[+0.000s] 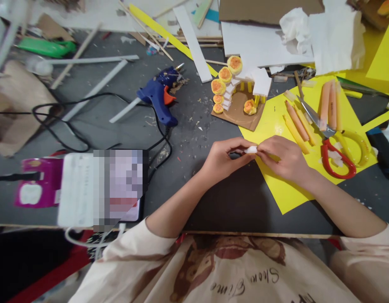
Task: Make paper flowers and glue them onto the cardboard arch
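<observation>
Near the table's front edge, my left hand [224,158] and my right hand [284,158] meet, fingertips pinched together. Between them is a small white piece [251,150], mostly covered by the fingers, so its exact kind does not show. Just beyond stands a little craft model on a brown cardboard base [235,118], with white steps [227,101] and orange-and-yellow flowers [225,75]. My right hand is over a yellow sheet [284,198]. Scissors with red and yellow handles [337,162] lie to its right.
A blue glue gun [158,94] lies at left, its black cord [172,147] looping across the table. A phone [125,181] sits near the front edge. Orange and yellow rolls [297,120], white board [266,46], strips and crumpled tissue [297,31] fill the back and right.
</observation>
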`<control>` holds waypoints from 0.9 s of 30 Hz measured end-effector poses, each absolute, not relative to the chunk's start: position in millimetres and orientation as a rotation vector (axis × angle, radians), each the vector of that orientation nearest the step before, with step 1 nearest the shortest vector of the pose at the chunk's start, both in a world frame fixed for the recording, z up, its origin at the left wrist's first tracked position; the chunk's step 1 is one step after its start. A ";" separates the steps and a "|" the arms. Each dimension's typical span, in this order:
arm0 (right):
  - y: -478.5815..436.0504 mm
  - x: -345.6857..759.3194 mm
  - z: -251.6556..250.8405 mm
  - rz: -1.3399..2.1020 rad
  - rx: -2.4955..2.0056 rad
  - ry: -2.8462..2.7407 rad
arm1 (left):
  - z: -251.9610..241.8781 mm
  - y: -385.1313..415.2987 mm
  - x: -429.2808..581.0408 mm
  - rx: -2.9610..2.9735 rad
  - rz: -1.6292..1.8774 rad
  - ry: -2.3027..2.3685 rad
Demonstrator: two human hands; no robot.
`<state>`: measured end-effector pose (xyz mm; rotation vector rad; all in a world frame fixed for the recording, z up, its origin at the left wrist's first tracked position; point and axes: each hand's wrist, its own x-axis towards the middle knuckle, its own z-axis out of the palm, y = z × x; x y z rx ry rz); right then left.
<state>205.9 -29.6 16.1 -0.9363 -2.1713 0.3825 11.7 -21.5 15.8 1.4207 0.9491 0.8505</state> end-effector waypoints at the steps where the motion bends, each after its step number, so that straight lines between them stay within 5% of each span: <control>1: -29.8 205.4 17.5 0.466 -0.967 -2.145 | 15.1 -21.8 11.7 1.468 0.863 0.938; 27: -35.7 187.7 23.9 1.643 -1.165 -0.975 | 3.3 -24.2 11.4 1.827 1.285 0.850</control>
